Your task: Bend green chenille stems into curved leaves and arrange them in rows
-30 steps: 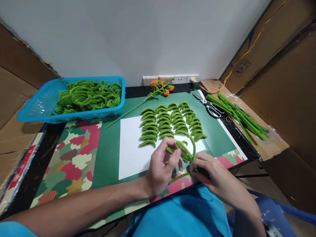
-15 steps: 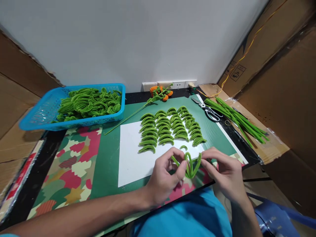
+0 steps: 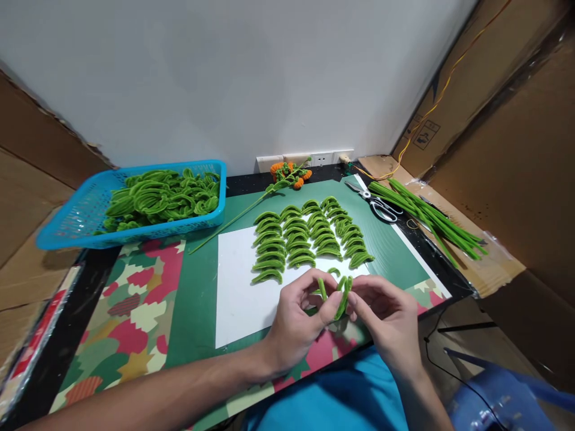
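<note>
Between both hands is a bent green pipe cleaner [image 3: 342, 302], folded into narrow loops above the front edge of the table. My left hand [image 3: 303, 314] pinches it from the left with thumb and fingers. From the right, my right hand [image 3: 386, 311] grips its other side between thumb and forefinger. Just beyond the hands, a small curved green piece [image 3: 333, 272] lies on the white sheet [image 3: 238, 299]. Several curved green pipe-cleaner leaves [image 3: 299, 239] are laid out in columns on the sheet and the green mat behind it.
A blue basket [image 3: 63, 230] heaped with green leaves stands at the back left. An orange-flowered stem [image 3: 251, 206] lies near the wall. Scissors [image 3: 381, 206] and a bundle of green pipe cleaners [image 3: 426, 215] lie at the right. Cardboard walls flank the table.
My right hand has moved left, closer to my left hand. The pipe cleaner's spread loops are now pressed nearer together. The view has shifted slightly.
</note>
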Tool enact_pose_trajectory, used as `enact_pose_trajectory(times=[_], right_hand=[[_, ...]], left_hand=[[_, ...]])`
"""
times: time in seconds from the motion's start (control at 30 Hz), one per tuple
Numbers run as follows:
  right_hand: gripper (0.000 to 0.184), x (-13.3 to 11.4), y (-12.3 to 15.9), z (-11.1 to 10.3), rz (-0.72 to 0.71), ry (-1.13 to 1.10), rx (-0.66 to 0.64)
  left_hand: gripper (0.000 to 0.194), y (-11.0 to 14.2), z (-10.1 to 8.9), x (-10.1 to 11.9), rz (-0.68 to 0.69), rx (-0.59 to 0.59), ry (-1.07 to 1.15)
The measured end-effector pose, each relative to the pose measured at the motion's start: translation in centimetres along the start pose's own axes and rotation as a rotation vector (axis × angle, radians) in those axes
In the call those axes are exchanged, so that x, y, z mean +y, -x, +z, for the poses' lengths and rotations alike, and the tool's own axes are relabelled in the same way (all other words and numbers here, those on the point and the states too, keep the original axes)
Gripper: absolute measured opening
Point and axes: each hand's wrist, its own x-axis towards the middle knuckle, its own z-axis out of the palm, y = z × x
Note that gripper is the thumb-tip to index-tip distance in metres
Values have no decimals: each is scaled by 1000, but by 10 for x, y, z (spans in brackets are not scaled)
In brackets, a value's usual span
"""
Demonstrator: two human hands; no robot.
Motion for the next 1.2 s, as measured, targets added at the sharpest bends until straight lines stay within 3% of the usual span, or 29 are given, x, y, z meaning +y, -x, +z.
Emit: enact_pose_trajectory(times=[0.3, 0.6, 0.87, 1.07, 1.2], right_hand=[[13, 8, 2, 0, -38, 113, -10], [28, 12, 0, -3, -199, 195, -48], [25, 14, -1, -2, -227, 208, -20], [56, 18, 4, 3, -214, 152, 90], [53, 19, 6, 3, -262, 177, 95]], left_hand=[[21, -3, 0, -1, -35, -16, -38], [30, -5, 1, 1, -103, -43, -38], [31, -5, -1, 3, -100, -61, -155], [32, -5, -1, 4, -108, -63, -179], [29, -6, -1, 4, -99, -54, -191]])
